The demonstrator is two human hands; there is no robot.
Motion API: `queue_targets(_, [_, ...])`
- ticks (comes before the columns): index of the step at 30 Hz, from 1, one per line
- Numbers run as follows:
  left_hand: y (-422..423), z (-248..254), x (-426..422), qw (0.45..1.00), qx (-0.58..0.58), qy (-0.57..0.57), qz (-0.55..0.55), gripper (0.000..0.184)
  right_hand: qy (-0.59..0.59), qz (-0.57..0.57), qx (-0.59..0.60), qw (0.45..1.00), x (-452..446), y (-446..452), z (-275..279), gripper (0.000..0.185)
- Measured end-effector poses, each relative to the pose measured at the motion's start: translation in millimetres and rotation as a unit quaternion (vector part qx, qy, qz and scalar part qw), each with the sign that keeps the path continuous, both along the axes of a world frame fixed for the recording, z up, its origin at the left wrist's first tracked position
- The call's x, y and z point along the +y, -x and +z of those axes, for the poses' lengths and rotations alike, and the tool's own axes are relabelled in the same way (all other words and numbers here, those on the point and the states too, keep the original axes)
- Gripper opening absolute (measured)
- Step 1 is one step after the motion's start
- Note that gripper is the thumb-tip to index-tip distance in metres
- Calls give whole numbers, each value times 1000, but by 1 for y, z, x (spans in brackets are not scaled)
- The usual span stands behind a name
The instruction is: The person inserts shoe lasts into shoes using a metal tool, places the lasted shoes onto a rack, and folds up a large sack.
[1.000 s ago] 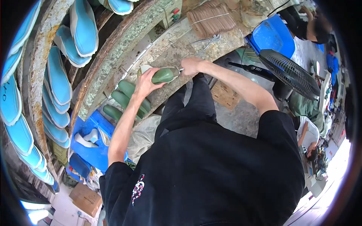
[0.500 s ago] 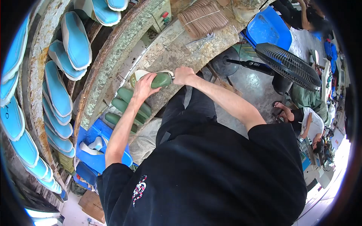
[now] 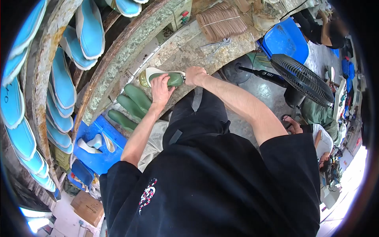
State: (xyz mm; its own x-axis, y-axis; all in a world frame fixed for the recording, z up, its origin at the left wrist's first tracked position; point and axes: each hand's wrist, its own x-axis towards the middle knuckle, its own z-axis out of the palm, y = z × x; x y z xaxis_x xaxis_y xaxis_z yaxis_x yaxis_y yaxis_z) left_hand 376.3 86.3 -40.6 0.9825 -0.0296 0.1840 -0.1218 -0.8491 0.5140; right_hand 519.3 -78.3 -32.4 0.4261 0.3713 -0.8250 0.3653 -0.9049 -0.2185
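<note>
A green shoe last [image 3: 174,80] lies with its sole face upward, inside a white shoe upper [image 3: 152,71] with a gold glittery toe. My left hand [image 3: 161,89] grips the last around its middle, fingers laid over the sole face. At the heel end, my right hand [image 3: 195,76] is closed in a fist; a small dark metallic bit shows between it and the last, but what it holds is hidden. Beside my left forearm, several more green lasts [image 3: 134,100] lie on the bench edge.
The worn bench [image 3: 177,55] carries a tied bundle of brown strips [image 3: 221,21] and pliers [image 3: 216,46]. Racks at left hold shoes with blue soles [image 3: 90,31]. A blue bin [image 3: 103,158] contains white shoe uppers. A black fan [image 3: 302,79] and blue chair [image 3: 286,41] stand right; people sit beyond.
My left hand has shifted from the toe side to the last's middle, uncovering the gold toe. My right fist stays at the heel. The view has shifted slightly, showing more of the blue bin.
</note>
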Motion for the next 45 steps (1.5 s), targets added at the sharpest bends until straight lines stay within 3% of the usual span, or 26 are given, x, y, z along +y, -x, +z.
queue_targets(6, [8, -10, 4, 1000, -9, 9, -25, 81, -7, 25, -1, 1000, 0, 4, 13, 36])
queue_targets(8, [5, -9, 3, 1000, -12, 12, -24, 81, 47, 24, 8, 999, 5, 1, 21, 37])
queue_targets(14, [-7, 4, 0, 999, -20, 25, 37, 79, 65, 26, 27, 997, 16, -14, 31, 38])
queue_targets(15, [-10, 14, -1, 997, -22, 58, 35, 66, 64, 27, 26, 997, 18, -15, 34, 38])
queue_targets(16, [-11, 22, 3, 997, -23, 59, 34, 66, 66, 28, 14, 997, 18, -13, 37, 38])
queue_targets(18, [-10, 31, 7, 986, 58, 141, 62, 52, 71, 27, 4, 997, 17, -11, 38, 37])
queue_targets(19, [-19, 21, 1, 933, 69, 307, 177, 45, 68, 31, -6, 997, 18, -10, 35, 37])
queue_targets(21, [-39, 13, 4, 851, 88, 406, 322, 51, 65, 35, -14, 997, 19, -7, 33, 37])
queue_targets(22, [-50, 6, 3, 859, 79, 322, 391, 61, 63, 26, -18, 998, 19, -5, 33, 36])
queue_targets(25, [-62, -20, 10, 824, 98, 297, 473, 60, 60, 8, -34, 998, 20, 0, 35, 36])
queue_targets(26, [-61, -33, 16, 779, 69, 366, 505, 53, 58, 2, -44, 997, 20, -1, 35, 35])
queue_targets(27, [-64, -27, 12, 779, 71, 367, 504, 53, 57, 2, -40, 998, 20, -1, 33, 34])
queue_targets(29, [-66, -15, 3, 790, 50, 244, 561, 37, 57, -2, -30, 998, 14, 2, 30, 34])
queue_targets(30, [-65, -25, 1, 789, 9, 258, 558, 25, 52, -3, -25, 998, 14, 1, 28, 34])
queue_targets(33, [-63, -30, -9, 792, -11, 281, 542, 21, 43, -4, -39, 998, 6, 6, 20, 33])
queue_targets(45, [-73, -34, -41, 855, 82, 116, 500, 29, 29, -44, -4, 999, -17, 10, 11, 30])
